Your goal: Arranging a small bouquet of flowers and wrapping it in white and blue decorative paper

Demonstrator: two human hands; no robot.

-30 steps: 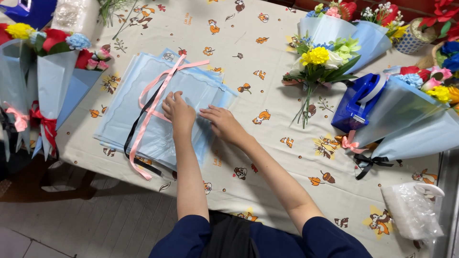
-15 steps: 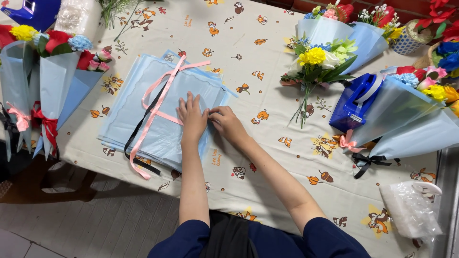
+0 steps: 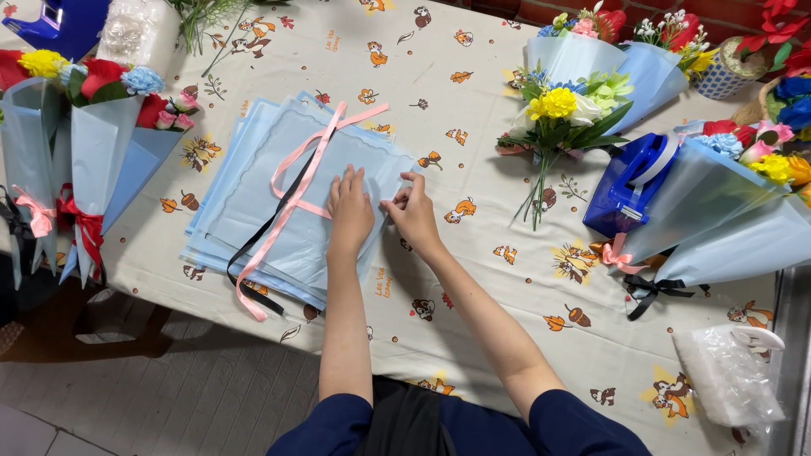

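Both hands had slid rightward along the stack of pale blue wrapping sheets (image 3: 253,190) since a second earlier. Left hand (image 3: 349,211) lay flat and released, palm down on the top sheet beside the pink ribbon (image 3: 291,181) and black ribbon (image 3: 269,228). Right hand (image 3: 414,211) pinched the sheet's right edge between fingertips. That stack rested on the cartoon-printed tablecloth (image 3: 473,279), left of a loose flower bunch (image 3: 562,110).

A single view, from a camera on the person's head, looks steeply down and forward over the desk (image 3: 473,321). It sits close: both forearms run up from the bottom edge to the stack of pale blue sheets (image 3: 253,203) left of centre. Beyond the stack the desk reaches the top edge; floor shows below-left of it.
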